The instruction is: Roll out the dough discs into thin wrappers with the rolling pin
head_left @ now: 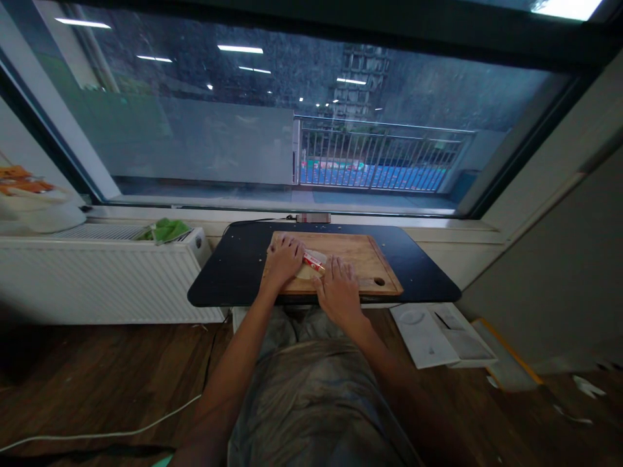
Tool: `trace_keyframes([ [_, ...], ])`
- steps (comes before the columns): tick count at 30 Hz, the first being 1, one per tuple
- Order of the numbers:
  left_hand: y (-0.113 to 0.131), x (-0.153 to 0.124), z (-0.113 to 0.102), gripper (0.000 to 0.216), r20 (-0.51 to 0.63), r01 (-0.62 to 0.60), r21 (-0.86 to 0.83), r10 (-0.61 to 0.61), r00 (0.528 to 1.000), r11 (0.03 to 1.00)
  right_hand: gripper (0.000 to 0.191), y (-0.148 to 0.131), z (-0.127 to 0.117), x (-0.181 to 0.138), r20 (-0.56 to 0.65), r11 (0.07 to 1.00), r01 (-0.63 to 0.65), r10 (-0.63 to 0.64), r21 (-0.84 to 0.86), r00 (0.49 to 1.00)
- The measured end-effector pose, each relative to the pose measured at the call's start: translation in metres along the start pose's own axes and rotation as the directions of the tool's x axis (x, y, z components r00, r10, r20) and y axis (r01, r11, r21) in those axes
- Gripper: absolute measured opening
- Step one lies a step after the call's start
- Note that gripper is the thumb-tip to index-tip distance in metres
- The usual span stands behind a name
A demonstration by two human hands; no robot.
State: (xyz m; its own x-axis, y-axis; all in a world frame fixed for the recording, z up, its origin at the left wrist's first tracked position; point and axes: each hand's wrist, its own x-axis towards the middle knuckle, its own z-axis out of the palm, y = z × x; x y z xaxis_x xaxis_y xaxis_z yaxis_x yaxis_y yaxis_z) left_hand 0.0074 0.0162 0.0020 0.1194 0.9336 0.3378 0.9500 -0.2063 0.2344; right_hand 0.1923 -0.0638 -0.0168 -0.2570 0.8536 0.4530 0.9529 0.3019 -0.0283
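A red and white cylinder (314, 261) lies slantwise across a pale, flat piece of what looks like dough (305, 272). Beneath them is a wooden cutting board (363, 250) with a hole near its right front corner. My left hand (286, 256) is closed over the cylinder's far left end, fingers bent down. At the other end, my right hand (338, 282) grips from above, its fingers reaching forward over it. Only the cylinder's middle shows; both ends are hidden under my hands. White powder seems to dust my fingers.
The board rests on a dark tabletop (228, 272) with small pale crumbs. A small box-like device (314, 218) with a cable sits behind it at the window. Left stands a white radiator (111, 279) bearing a green cloth (168, 229). White panels (438, 334) lie low on the right.
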Motion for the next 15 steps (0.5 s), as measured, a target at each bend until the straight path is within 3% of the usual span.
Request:
trace_keyframes([
  [9, -0.004, 0.002, 0.006, 0.04, -0.022, 0.005, -0.023, -0.005, 1.0, 1.0, 0.063, 0.016, -0.004, 0.022, 0.06, 0.998, -0.036, 0.039, -0.049, 0.997],
  [15, -0.003, 0.003, 0.006, 0.04, -0.035, 0.019, -0.052, -0.021, 0.999, 0.998, 0.056, 0.039, -0.013, 0.048, 0.208, 0.993, 0.037, -0.014, -0.109, 0.978],
])
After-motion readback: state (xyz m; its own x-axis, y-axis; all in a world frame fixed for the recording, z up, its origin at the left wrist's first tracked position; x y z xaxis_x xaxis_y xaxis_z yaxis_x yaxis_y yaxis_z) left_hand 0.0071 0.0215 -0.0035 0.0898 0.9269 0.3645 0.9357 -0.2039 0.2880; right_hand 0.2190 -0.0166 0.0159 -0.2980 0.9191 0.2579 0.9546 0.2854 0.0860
